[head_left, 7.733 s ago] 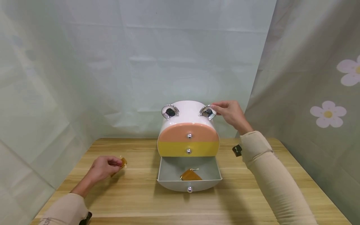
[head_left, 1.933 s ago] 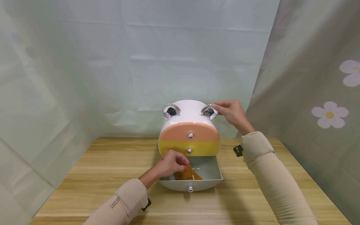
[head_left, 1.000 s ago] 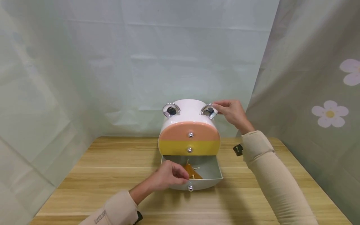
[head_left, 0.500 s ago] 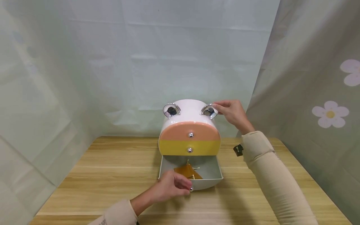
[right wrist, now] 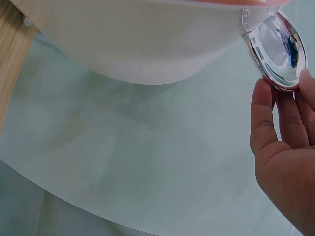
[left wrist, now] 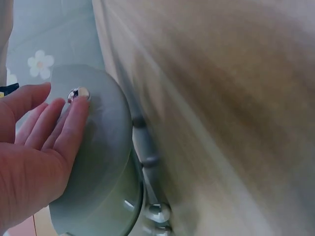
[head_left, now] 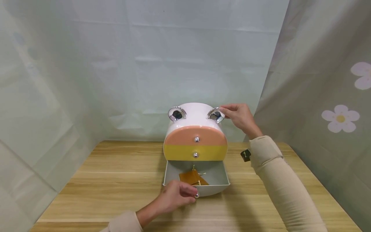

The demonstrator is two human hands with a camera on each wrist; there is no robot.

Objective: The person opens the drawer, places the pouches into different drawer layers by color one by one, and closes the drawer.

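Observation:
A white cabinet (head_left: 194,112) with a peach and a yellow drawer front stands at the back of the wooden table (head_left: 116,180). Its grey bottom drawer (head_left: 224,175) is pulled out, and brown pouches (head_left: 191,177) with a pale string lie inside. My left hand (head_left: 176,196) lies with straight fingers (left wrist: 74,123) flat on the drawer's front (left wrist: 106,147), one fingertip beside the chrome knob (left wrist: 78,93). My right hand (head_left: 236,116) reaches to the cabinet's top right, and its nearly straight fingers (right wrist: 263,113) touch the edge of the right chrome ear (right wrist: 275,44).
A second chrome ear (head_left: 176,113) sits at the cabinet's top left. Pale green curtains close off the back and left, and a curtain with white flowers (head_left: 340,117) hangs close on the right. A black strap piece (head_left: 244,155) shows on my right sleeve.
My left hand carried a brown pouch from the table's left into the drawer, let it go, then drew back to the drawer's front by the knob. The right hand stayed on the ear.

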